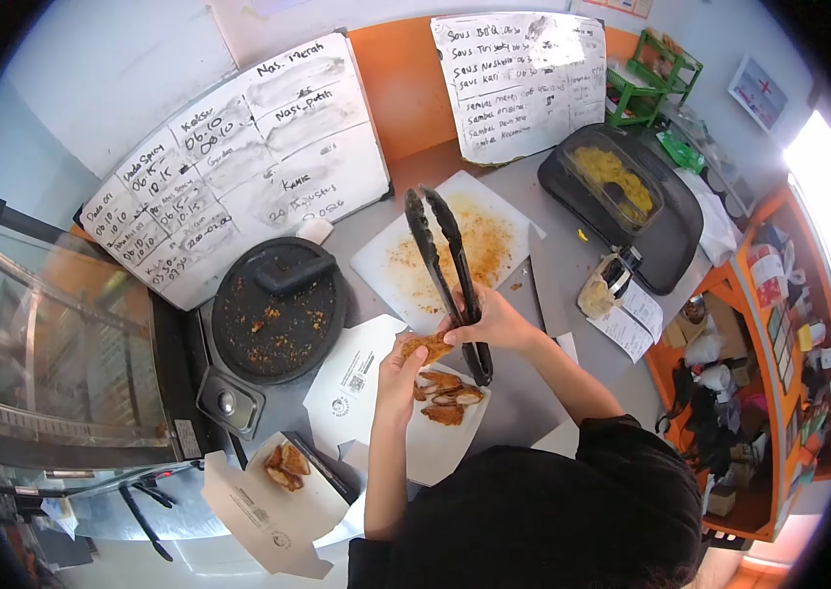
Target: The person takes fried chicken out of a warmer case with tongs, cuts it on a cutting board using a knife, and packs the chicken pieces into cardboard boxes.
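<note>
My left hand point(402, 381) grips a piece of fried chicken point(423, 348) above an open white paper box point(342, 378). The fingers of my right hand point(494, 319) are wrapped round black tongs point(448, 255), whose long arms point up over the cutting board, and its fingertips touch the same chicken piece. Below my hands, several cut chicken pieces point(447, 397) lie in the box. A white cutting board point(386, 247) covered with orange crumbs is just beyond my hands.
At left stand a round black pan point(273, 339) with crumbs, a small metal tray point(231, 402) and a glass display case point(72, 358). A second box point(258, 501) holds chicken at lower left. A black tray point(685, 221) and a receipt point(621, 329) are at right.
</note>
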Demonstrator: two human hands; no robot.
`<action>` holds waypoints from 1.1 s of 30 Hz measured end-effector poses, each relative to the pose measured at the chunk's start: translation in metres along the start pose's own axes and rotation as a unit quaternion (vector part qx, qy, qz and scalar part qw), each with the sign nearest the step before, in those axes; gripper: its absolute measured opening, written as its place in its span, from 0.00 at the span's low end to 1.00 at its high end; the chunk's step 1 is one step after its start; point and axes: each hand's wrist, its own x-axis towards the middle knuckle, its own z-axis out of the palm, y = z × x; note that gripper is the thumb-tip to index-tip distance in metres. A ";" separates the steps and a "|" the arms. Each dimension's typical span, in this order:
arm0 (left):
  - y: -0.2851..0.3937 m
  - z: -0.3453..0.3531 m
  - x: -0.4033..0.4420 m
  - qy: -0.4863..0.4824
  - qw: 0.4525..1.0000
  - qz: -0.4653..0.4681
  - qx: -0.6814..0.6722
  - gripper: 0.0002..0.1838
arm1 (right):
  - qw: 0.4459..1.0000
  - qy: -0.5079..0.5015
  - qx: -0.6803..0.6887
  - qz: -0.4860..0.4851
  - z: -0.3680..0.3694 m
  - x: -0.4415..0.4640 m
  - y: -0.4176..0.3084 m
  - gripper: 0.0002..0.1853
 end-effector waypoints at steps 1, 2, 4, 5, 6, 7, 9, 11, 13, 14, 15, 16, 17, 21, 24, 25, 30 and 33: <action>0.000 0.001 0.001 0.000 1.000 -0.014 -0.015 0.10 | 1.000 -0.001 0.006 -0.001 -0.001 0.000 0.000 0.23; -0.001 0.001 0.001 -0.011 1.000 -0.012 -0.022 0.10 | 1.000 -0.003 0.012 -0.003 -0.003 0.001 0.001 0.23; -0.002 -0.001 0.003 -0.033 0.999 -0.006 -0.036 0.10 | 1.000 -0.013 0.024 0.001 -0.005 0.001 0.001 0.23; -0.003 -0.001 0.002 -0.034 0.999 -0.009 -0.034 0.10 | 0.999 -0.019 0.031 0.003 -0.006 0.001 0.001 0.23; -0.003 -0.001 0.002 -0.035 0.999 -0.012 -0.032 0.11 | 0.999 -0.020 0.024 0.000 -0.005 0.002 0.002 0.23; -0.003 -0.002 0.001 -0.035 0.999 -0.015 -0.030 0.12 | 1.000 -0.022 0.018 -0.003 -0.005 0.003 0.003 0.22; -0.002 -0.004 -0.003 -0.003 1.000 -0.001 0.012 0.09 | 1.000 -0.027 -0.011 -0.001 -0.003 0.003 0.000 0.20; 0.004 -0.007 -0.014 0.088 0.975 0.122 0.164 0.07 | 0.997 -0.043 -0.057 0.004 0.002 0.006 -0.009 0.18; 0.013 -0.014 -0.040 0.238 0.819 0.322 0.411 0.08 | 0.994 0.024 -0.108 -0.004 -0.002 0.009 -0.010 0.16; 0.014 -0.028 -0.052 0.292 0.701 0.403 0.511 0.09 | 0.990 0.052 -0.129 -0.006 -0.006 0.010 -0.006 0.15; 0.015 -0.047 -0.068 0.335 0.558 0.463 0.601 0.10 | 0.980 0.073 -0.184 -0.004 -0.010 0.010 -0.001 0.15; 0.015 -0.063 -0.084 0.362 0.396 0.501 0.679 0.12 | 0.967 0.090 -0.237 -0.003 -0.013 0.011 0.006 0.15; 0.013 -0.074 -0.098 0.375 0.357 0.491 0.701 0.14 | 0.952 0.096 -0.291 -0.009 -0.012 0.011 0.008 0.15; 0.000 -0.118 -0.145 0.423 0.319 0.367 0.764 0.13 | 0.919 0.111 -0.375 -0.047 -0.017 0.019 0.021 0.12; -0.013 -0.145 -0.177 0.461 0.286 0.295 0.787 0.15 | 0.937 0.116 -0.326 -0.039 -0.027 0.025 0.030 0.11; -0.016 -0.151 -0.188 0.460 0.269 0.290 0.795 0.16 | 0.946 0.117 -0.301 -0.018 -0.030 0.027 0.033 0.10; -0.018 -0.166 -0.202 0.516 0.289 0.237 0.771 0.15 | 0.970 0.131 -0.203 -0.006 -0.039 0.031 0.046 0.10; -0.011 -0.171 -0.201 0.532 0.374 0.110 0.752 0.12 | 0.971 0.147 -0.187 -0.032 -0.052 0.038 0.061 0.10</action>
